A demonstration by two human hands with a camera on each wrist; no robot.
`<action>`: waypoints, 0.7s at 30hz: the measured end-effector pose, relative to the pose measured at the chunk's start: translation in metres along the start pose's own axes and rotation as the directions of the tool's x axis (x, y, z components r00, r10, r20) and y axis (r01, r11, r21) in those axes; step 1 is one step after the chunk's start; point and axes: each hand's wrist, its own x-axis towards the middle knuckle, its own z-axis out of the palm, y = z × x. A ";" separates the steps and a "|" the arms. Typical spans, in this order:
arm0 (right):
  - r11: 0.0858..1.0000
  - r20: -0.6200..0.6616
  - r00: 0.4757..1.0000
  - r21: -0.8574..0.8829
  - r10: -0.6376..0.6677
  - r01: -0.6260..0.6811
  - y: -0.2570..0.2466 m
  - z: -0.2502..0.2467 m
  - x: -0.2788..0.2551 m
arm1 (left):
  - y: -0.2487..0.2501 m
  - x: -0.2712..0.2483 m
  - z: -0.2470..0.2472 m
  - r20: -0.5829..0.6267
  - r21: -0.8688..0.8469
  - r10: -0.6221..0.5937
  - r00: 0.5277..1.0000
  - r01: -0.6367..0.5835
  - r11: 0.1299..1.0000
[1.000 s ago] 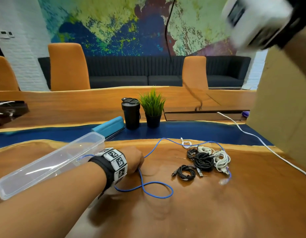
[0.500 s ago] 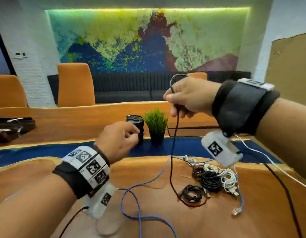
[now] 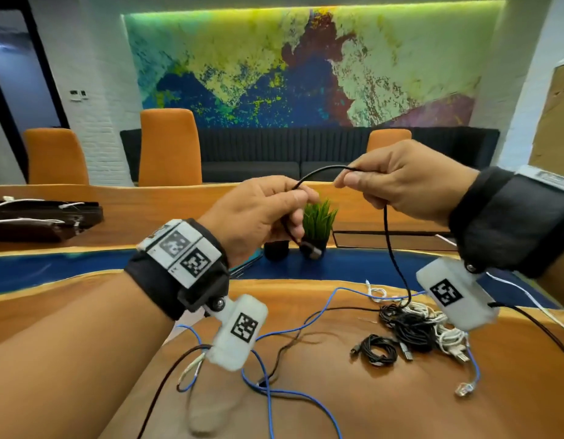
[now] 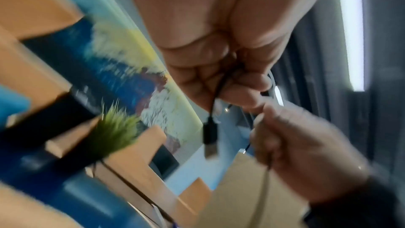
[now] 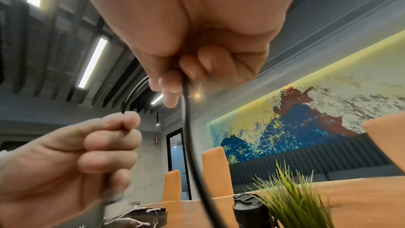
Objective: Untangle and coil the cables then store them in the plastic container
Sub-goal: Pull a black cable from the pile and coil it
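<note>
Both hands are raised above the wooden table with one black cable between them. My left hand pinches it near its USB plug, which dangles below the fingers. My right hand grips the same cable a short arc further along; from there it hangs down into a tangled heap of black and white cables. A small coiled black cable lies beside the heap. A blue network cable loops across the table. The plastic container is out of view.
A potted green plant and a dark cup stand behind the hands on the blue strip. Orange chairs and a dark sofa line the far side. A dark tray with white cables sits at far left.
My left hand has risen from the table and taken the cable near its plug. The right hand came down from overhead to chest height. The view has tilted up, losing the container.
</note>
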 end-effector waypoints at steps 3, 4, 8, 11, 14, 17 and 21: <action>0.997 -0.043 0.998 0.059 0.051 -0.049 0.008 -0.001 0.000 | 0.002 -0.008 0.000 0.036 -0.220 -0.069 0.997 0.075 0.973; 0.991 -0.050 0.996 0.112 0.077 -0.071 0.010 -0.001 0.000 | 0.002 -0.009 -0.001 0.049 -0.243 -0.087 0.995 0.096 0.965; 0.848 0.007 0.973 0.488 0.232 -0.206 0.011 0.003 0.000 | -0.007 -0.014 -0.002 0.115 -0.261 -0.149 0.982 0.174 0.949; 0.753 0.084 0.963 0.608 0.256 -0.253 0.013 0.001 0.001 | -0.012 -0.017 0.000 0.114 -0.278 -0.180 0.977 0.206 0.938; 0.664 0.075 0.963 0.711 0.258 -0.233 0.018 -0.002 0.001 | -0.011 -0.015 0.000 0.061 -0.430 -0.155 0.986 0.166 0.888; 0.745 -0.018 0.954 0.630 0.299 -0.222 0.028 0.007 0.001 | -0.005 -0.007 -0.002 -0.020 -0.583 -0.107 0.994 0.075 0.809; 0.992 0.029 0.997 -0.109 0.068 -0.064 0.030 0.031 -0.009 | 0.003 0.005 0.006 -0.051 -0.586 -0.077 0.996 0.032 0.809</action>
